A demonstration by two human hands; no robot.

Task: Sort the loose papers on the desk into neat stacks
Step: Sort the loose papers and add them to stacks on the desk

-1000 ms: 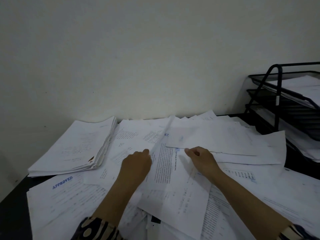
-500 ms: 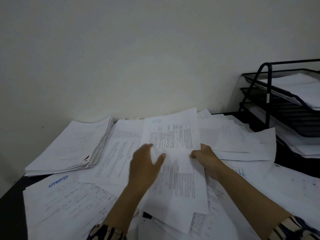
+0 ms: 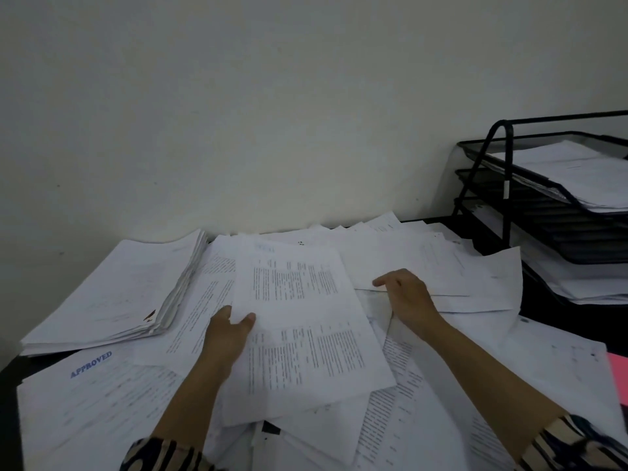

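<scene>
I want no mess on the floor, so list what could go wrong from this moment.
1. The left hand pinches the printed sheet only at its edge; lifted fast, it may bend or drag the loose papers under it.
2. The pink sheet lies at the right border of the view; a push could perhaps slide it off.
3. The right hand may shift papers it rests on.

Matt white paper sheets (image 3: 306, 321); black metal mesh tray rack (image 3: 503, 185); matt wall (image 3: 238, 113).
</scene>
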